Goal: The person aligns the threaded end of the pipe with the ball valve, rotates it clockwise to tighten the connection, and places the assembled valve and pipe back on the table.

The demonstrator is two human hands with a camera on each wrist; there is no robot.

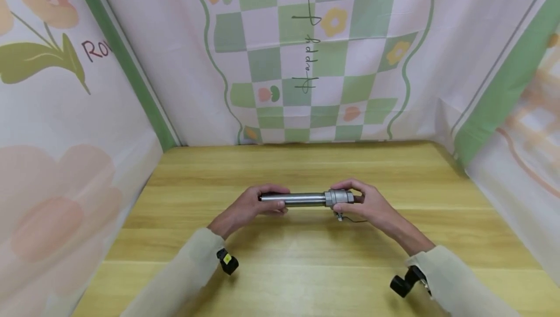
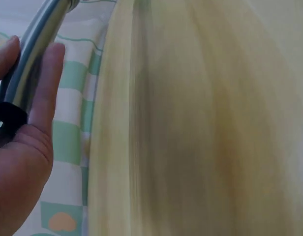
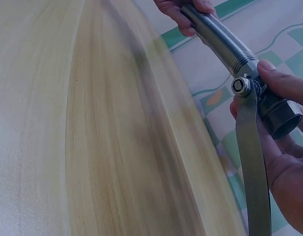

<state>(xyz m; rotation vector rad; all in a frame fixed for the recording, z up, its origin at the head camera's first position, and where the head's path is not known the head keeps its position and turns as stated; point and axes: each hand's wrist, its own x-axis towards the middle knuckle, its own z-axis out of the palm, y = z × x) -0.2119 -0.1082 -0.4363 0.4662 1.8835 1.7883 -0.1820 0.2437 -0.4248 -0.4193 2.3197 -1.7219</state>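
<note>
A shiny steel pipe (image 1: 306,200) is held level above the table, with a ball valve (image 1: 339,197) at its right end. My left hand (image 1: 251,206) grips the pipe near its far left end, thumb in front and fingers behind. At the other end my right hand (image 1: 377,208) pinches the valve body between thumb and fingers. The right wrist view shows bare threads (image 3: 243,63) on the pipe beside the valve. From the valve's stem nut a long flat lever handle (image 3: 253,162) hangs down. A dark open end of the pipe (image 2: 9,120) shows at my left palm.
Below both hands lies a wooden table (image 1: 297,263). A patterned cloth (image 1: 302,64) hangs along its back edge, with more cloth at the left and right sides. Small black cameras (image 1: 228,261) are strapped at both sleeves.
</note>
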